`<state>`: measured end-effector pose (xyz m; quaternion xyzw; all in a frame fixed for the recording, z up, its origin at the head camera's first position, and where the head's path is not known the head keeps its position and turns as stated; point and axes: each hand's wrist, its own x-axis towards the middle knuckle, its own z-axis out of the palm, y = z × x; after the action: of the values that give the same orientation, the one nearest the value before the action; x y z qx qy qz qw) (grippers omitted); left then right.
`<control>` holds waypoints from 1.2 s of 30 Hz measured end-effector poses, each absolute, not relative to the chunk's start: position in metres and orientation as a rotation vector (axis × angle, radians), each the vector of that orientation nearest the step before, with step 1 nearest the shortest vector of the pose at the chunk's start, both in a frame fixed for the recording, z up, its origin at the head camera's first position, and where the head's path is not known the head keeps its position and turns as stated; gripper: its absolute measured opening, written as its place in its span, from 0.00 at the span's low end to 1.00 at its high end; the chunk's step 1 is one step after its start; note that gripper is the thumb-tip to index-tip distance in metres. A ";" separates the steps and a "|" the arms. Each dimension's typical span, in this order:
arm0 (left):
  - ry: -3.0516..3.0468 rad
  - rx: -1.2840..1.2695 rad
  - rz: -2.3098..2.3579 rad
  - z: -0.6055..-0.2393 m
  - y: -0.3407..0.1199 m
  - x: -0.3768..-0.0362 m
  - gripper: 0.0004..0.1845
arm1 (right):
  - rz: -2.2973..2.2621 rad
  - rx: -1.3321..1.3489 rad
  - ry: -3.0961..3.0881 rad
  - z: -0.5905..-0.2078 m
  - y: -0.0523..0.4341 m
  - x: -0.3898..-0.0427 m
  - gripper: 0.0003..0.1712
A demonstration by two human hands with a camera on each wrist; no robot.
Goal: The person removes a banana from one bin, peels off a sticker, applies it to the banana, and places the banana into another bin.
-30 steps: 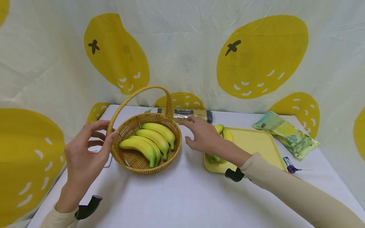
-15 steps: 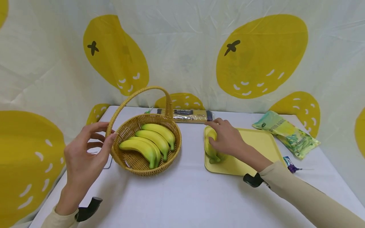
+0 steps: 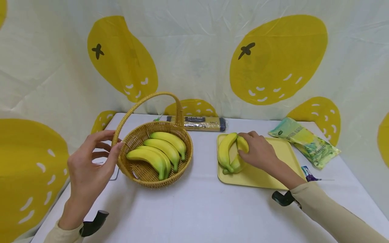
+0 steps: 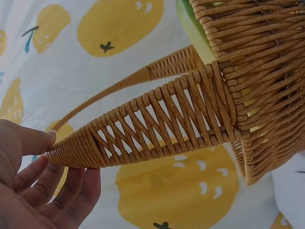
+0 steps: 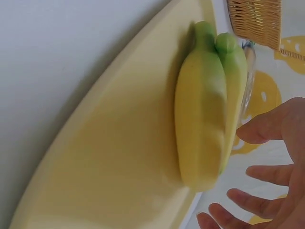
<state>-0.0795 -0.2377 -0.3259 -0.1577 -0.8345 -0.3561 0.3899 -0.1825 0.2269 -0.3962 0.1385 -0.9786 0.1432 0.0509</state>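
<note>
A: Status on the hands?
B: Left hand pinches the handle of the basket, thumb one side, fingers the other. Right hand is over the tray, fingers spread, thumb near the right-hand banana. Can't tell if it touches.
A: Where's the fruit?
B: Four bananas lie in the basket, side by side. Two more on the tray, at its left end: that one plus the left-hand banana. Their stem ends meet at the near side.
A: Rest of the tabletop?
B: Basket left, tray right, well apart. Long packet along the back, behind both. Green-yellow bag at the tray's far right, lollipop just beside its right edge. Fruit-print cloth hangs behind.
</note>
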 end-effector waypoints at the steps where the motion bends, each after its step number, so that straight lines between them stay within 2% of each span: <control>1: -2.124 -0.398 -0.904 -0.326 -0.238 -0.079 0.25 | 0.438 0.410 -2.986 -0.397 0.228 -0.182 0.35; 10: -2.120 -0.395 -0.911 -0.326 -0.237 -0.078 0.26 | 0.426 0.352 -2.988 -0.413 0.222 -0.177 0.40; 36: -2.100 -0.397 -0.930 -0.328 -0.238 -0.081 0.27 | 0.401 0.280 -2.994 -0.430 0.255 -0.179 0.39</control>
<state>-0.0814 -0.2379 -0.3280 -0.1566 -0.8279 -0.3668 0.3943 -0.1787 0.2551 -0.4301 0.0921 -0.9855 0.1320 0.0537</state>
